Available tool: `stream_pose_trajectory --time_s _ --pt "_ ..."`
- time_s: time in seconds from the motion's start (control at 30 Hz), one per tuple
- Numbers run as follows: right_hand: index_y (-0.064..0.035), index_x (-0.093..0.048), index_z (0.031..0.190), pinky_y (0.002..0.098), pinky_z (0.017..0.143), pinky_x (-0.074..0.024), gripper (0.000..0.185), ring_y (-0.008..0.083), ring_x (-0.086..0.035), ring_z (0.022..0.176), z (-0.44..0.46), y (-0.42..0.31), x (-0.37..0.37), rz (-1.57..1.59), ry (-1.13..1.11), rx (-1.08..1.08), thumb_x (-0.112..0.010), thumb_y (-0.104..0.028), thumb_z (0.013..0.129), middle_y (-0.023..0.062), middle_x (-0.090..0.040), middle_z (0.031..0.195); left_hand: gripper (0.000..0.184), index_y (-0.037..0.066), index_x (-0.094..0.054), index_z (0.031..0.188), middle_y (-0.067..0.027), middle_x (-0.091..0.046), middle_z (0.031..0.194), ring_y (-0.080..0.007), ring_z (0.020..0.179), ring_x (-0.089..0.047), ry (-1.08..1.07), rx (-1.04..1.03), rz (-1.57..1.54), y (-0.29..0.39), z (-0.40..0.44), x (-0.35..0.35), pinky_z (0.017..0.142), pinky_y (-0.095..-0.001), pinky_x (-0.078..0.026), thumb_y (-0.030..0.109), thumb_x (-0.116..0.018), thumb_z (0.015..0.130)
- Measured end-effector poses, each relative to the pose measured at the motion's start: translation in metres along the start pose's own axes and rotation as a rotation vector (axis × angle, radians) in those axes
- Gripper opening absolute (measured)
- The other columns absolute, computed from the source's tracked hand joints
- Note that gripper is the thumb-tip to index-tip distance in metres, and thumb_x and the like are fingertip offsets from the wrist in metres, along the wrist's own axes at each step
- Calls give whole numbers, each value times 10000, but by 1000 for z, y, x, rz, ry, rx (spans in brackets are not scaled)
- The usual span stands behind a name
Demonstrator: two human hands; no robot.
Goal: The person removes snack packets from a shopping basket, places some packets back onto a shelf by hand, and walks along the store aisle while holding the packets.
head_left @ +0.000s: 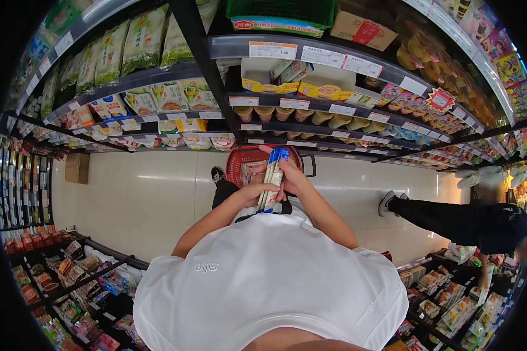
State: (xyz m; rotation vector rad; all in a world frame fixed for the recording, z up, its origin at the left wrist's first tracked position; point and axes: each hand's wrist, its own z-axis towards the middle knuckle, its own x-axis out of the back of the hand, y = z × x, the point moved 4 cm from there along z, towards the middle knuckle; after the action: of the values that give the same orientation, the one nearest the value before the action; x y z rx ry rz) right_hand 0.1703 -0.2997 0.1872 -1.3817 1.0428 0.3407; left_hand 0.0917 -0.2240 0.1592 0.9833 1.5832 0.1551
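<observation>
In front of my waist I hold several slim, long white packets with blue ends, bunched together and pointing away from me. My left hand wraps round the lower part of the bunch from the left. On the other side, my right hand closes round the same packets, its fingers partly hidden behind them. Just beyond and below both hands is a red shopping basket, partly covered by them. Some clear-wrapped goods show inside it, too small to name.
Ahead, store shelves carry cups, boxes and bagged food above price tags. A cardboard box stands on the pale tiled floor at left. To the right, another person in dark clothes stands by a display of packaged goods.
</observation>
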Motion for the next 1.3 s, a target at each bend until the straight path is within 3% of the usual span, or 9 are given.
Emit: stream_pose_trajectory --time_s 0.2,0.27,0.33,0.47,0.5,0.57,0.93,1.0,1.3 --pt "-95 -313 1411 375 763 -512 927 237 -618 772 5 0 -10 89 -24 54 -711 -529 694 59 -566 713 430 -21 -522 1147 -152 -624 928 -225 888 -627 15 215 387 19 -23 14 805 -327 -497 270 -631 850" --pt "-91 -321 1405 368 735 -511 913 226 -611 749 2 -2 -16 87 -12 64 -705 -528 701 55 -558 702 500 -18 -522 1197 -134 -622 1027 -209 965 -605 -214 35 1277 62 -43 19 850 -317 -476 293 -667 833" --pt "-87 -329 1400 360 707 -510 900 215 -605 726 0 1 -16 70 10 72 -700 -526 708 51 -550 692 488 -5 -537 1182 -122 -602 1137 -219 1062 -576 136 -37 1348 141 -77 -10 932 -356 -433 231 -706 790" --pt "-103 -335 1402 353 685 -503 807 199 -581 689 3 3 -15 181 61 25 -656 -496 774 56 -539 701 345 8 -578 1029 -146 -615 1091 -245 1021 -578 458 -1248 1519 289 -194 -165 910 -378 -426 265 -641 809" --pt "-107 -337 1401 353 679 -500 791 199 -574 679 4 3 -17 166 74 13 -644 -496 785 56 -533 699 345 8 -578 1029 -146 -615 1091 -245 1021 -578 458 -1256 1482 307 -215 -197 910 -378 -426 265 -641 809" --pt "-109 -345 1398 355 662 -493 746 207 -564 661 7 8 -14 143 70 18 -611 -492 815 56 -511 682 365 84 -555 1075 -94 -505 1251 -256 1261 -395 93 -2065 1562 324 -268 -298 1014 -402 -311 385 -598 874" --pt "-94 -330 1398 359 634 -525 689 224 -594 653 11 3 -11 127 86 83 -555 -473 869 75 -532 697 377 98 -529 1131 -89 -449 1300 -253 1262 -399 69 -2139 1350 307 -260 -245 1029 -380 -302 366 -602 876" --pt "-94 -334 1385 370 640 -507 535 236 -572 663 8 2 -13 207 91 44 -509 -328 937 91 -518 704 381 101 -524 1143 -88 -438 1310 -253 1262 -399 24 -2166 1345 312 -260 -243 1032 -375 -300 362 -603 876" --pt "-106 -303 1416 369 657 -532 830 218 -597 638 13 8 -11 87 108 16 -646 -504 774 77 -553 704 404 114 -502 1193 -83 -387 1354 -251 1263 -403 16 -2322 1451 308 -276 -231 1045 -356 -292 344 -606 878"
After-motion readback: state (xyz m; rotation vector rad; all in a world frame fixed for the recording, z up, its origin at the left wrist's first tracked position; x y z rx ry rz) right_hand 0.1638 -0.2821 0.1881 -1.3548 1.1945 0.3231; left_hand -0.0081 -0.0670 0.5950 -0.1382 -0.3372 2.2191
